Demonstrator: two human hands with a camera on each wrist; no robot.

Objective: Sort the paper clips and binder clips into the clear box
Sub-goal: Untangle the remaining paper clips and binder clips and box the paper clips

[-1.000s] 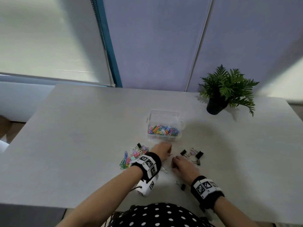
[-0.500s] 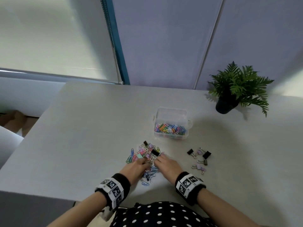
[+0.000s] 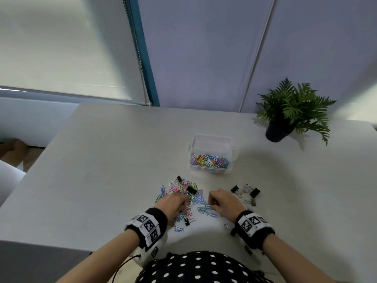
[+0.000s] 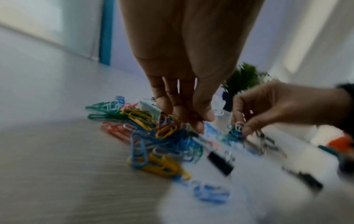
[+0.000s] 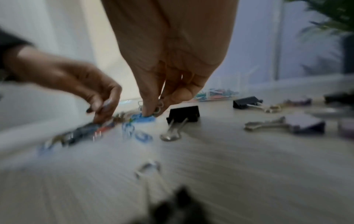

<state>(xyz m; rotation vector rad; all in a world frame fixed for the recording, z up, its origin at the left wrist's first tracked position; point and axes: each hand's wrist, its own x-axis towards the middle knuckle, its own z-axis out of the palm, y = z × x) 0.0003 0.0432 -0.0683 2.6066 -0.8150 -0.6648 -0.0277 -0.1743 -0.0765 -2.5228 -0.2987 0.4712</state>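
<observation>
Just short of the clear box (image 3: 212,156), both hands pinched paper clips (image 3: 179,193) from the pile, left hand (image 3: 173,203) and right hand (image 3: 224,202); next, probably carrying them into it.

Head view looks down; wrist views sit low, sharing the paper clips (image 3: 183,198)

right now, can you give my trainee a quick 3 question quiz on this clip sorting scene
1. True or false: the clear box already holds colourful paper clips.
2. Which kind of clip lies grouped to the right of the right hand: A) black and lilac binder clips B) paper clips C) none?
3. Fill in: the left hand is at the mixed ____ of clips.

Key: 1 true; 2 A; 3 pile.
</observation>
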